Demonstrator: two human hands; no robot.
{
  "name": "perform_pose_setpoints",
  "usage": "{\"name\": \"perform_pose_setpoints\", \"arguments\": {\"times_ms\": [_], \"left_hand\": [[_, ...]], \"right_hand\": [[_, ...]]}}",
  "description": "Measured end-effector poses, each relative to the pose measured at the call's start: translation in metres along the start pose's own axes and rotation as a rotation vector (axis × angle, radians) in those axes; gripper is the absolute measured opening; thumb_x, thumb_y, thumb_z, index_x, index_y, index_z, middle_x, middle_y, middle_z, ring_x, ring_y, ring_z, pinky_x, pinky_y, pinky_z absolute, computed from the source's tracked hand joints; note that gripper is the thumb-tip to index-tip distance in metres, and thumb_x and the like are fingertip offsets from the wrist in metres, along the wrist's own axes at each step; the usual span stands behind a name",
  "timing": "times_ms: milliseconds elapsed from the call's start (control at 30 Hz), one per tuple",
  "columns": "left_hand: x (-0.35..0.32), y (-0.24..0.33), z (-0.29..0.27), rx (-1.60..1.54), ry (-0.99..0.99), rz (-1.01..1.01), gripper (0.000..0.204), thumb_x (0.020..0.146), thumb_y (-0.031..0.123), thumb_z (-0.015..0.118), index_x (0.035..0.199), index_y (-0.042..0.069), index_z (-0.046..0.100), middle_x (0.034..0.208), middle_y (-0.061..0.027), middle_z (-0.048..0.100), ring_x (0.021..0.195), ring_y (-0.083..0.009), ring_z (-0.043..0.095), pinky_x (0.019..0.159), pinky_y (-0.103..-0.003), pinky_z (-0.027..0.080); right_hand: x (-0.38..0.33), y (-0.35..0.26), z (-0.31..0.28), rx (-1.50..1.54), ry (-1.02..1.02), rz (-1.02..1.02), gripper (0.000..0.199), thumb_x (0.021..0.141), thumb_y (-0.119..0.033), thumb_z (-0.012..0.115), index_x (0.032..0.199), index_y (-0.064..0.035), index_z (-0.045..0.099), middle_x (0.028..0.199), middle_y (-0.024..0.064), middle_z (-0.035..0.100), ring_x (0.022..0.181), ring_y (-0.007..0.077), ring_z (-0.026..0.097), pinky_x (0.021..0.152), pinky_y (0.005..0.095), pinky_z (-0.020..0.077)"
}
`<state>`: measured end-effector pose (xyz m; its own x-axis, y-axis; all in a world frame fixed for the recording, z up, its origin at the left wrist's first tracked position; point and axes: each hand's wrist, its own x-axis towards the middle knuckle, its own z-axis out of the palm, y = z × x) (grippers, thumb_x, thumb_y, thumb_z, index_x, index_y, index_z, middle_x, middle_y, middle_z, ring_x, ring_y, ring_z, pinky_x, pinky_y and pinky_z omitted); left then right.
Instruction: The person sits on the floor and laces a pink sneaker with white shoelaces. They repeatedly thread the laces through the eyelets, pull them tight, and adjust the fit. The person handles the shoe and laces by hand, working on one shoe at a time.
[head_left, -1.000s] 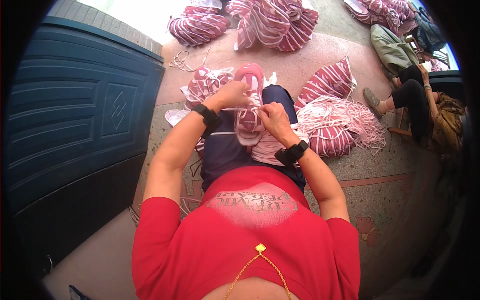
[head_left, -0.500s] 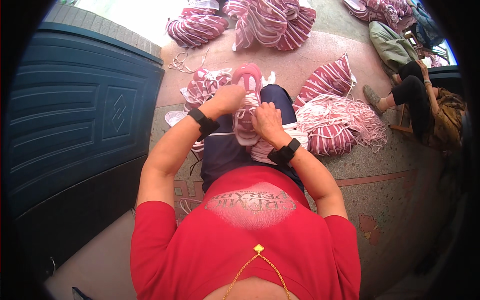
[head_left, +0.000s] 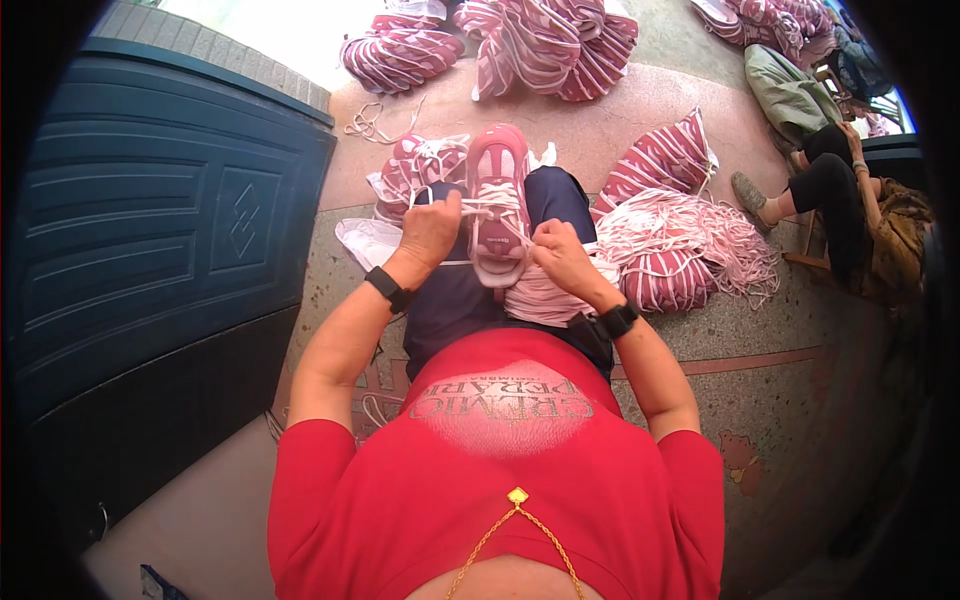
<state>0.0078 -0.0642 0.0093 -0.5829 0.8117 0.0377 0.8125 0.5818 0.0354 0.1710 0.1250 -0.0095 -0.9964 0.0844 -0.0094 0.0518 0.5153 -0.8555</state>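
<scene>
A pink and white sneaker [head_left: 500, 236] rests on my dark-trousered lap, toe pointing away from me. White shoelace [head_left: 488, 206] crosses its front. To the left of the shoe, my left hand [head_left: 432, 228] is closed on one lace end, which runs taut from the lacing. My right hand [head_left: 562, 256], on the other side, pinches the other end, stretched slantwise from the shoe. A bunch of pale pink laces [head_left: 540, 302] lies on my lap under the right wrist. Just beyond my left hand sits a heap of pink shoe pieces [head_left: 412, 172] with white laces.
Right of my knees lies a striped pink bundle [head_left: 655, 165] beside a pile of loose laces [head_left: 700, 240]. More pink bundles [head_left: 550, 45] lie farther ahead. A blue panelled door [head_left: 160, 190] stands at left. Another person's leg [head_left: 830, 195] shows at right, near a chair.
My hands were close together over the shoe's lacing. They have since drawn apart, left hand leftward and right hand rightward, pulling the lace ends out to either side.
</scene>
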Motion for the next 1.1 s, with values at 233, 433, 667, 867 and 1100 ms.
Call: {"name": "perform_pose_setpoints", "arguments": {"times_ms": [233,433,667,867,1100], "left_hand": [[0.015,-0.006,0.027,-0.325,0.142,-0.549,0.015,0.085,0.014,0.047,0.094,0.003,0.052,0.077,-0.0241,0.063,0.073,-0.0423,0.063,0.064,-0.051,0.050],[0.015,0.005,0.022,-0.588,-0.121,-0.337,0.026,0.082,0.025,0.054,0.080,0.001,0.064,0.079,-0.0252,0.062,0.077,-0.0422,0.061,0.070,-0.048,0.048],[-0.004,-0.106,-0.024,-1.194,-0.290,-0.895,0.013,0.080,0.022,0.058,0.074,0.011,0.062,0.057,0.0046,0.044,0.043,-0.0054,0.034,0.038,-0.022,0.025],[-0.035,-0.215,-0.115,-1.497,0.247,-0.969,0.016,0.088,0.021,0.063,0.097,0.008,0.060,0.054,0.0062,0.035,0.042,-0.0040,0.032,0.038,-0.020,0.025],[-0.070,-0.247,-0.137,-1.470,0.380,-0.993,0.014,0.089,0.019,0.061,0.097,0.008,0.059,0.053,0.0072,0.033,0.041,-0.0030,0.029,0.038,-0.020,0.023]], "right_hand": [[-0.088,0.004,-0.135,1.860,0.779,0.050,0.016,0.075,0.002,0.053,0.091,0.0009,0.056,0.114,0.0132,0.055,0.112,0.0254,0.049,0.106,0.0412,0.0319],[-0.190,0.020,-0.244,1.820,0.984,-0.686,0.012,0.074,0.005,0.050,0.077,-0.0039,0.043,0.074,0.0024,0.039,0.070,0.0144,0.042,0.074,0.0321,0.0357],[-0.148,0.078,-0.184,1.451,0.927,0.176,0.021,0.085,-0.017,0.061,0.078,-0.0066,0.045,0.066,-0.0021,0.035,0.055,0.0079,0.031,0.049,0.0240,0.0274],[-0.008,0.016,-0.081,0.696,0.363,0.670,0.016,0.088,-0.022,0.060,0.096,-0.0090,0.062,0.061,-0.0063,0.046,0.049,0.0020,0.038,0.043,0.0192,0.0301],[0.061,0.009,0.002,-0.104,0.113,-0.102,0.033,0.085,-0.013,0.060,0.117,-0.0052,0.055,0.085,0.0132,0.065,0.074,0.0268,0.065,0.066,0.0341,0.0508]]}}
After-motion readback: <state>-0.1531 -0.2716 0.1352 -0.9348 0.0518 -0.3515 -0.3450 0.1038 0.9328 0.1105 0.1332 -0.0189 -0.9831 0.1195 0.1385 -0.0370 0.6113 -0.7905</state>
